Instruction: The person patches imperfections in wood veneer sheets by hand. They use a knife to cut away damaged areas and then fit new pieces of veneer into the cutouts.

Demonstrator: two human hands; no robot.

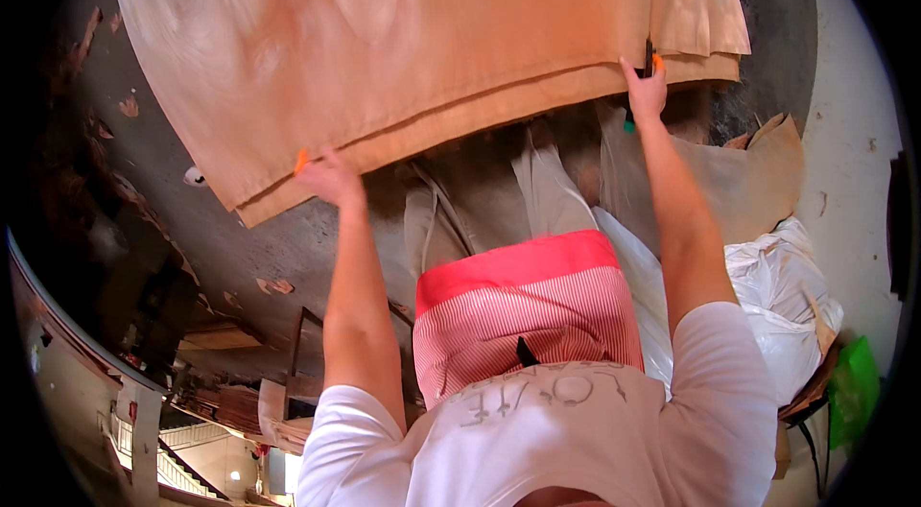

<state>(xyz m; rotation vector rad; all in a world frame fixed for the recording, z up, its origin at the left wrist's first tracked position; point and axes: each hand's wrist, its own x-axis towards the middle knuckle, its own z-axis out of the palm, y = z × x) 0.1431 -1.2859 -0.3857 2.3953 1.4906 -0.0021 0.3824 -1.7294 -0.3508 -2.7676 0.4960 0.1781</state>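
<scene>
Thin pale-orange wood veneer sheets (413, 37), stacked in several layers, fill the upper part of the view and lie on a dark grey floor (249, 248); the stack's long axis runs from the lower left to the upper right, with the near edge slanting the same way and the layers stepped slightly at that edge. Its top is cut off by the frame. The person leans over it in a white shirt and a red striped apron, both arms stretched forward. The left hand (331, 179) sits at the near edge toward its left end, fingers curled over the sheets beside a small orange bit (301, 161) that is too small to identify. The right hand (646, 90) grips the near edge close to the right end, fingers closed around a slim dark tool with an orange tip (655, 59); its lower part is hidden by the hand. White plastic sacks (777, 286) lie at the right, a crumpled brown sheet (758, 171) beyond them. Veneer scraps (276, 285) dot the floor. A dim stairway shows at the lower left, hard to make out.
</scene>
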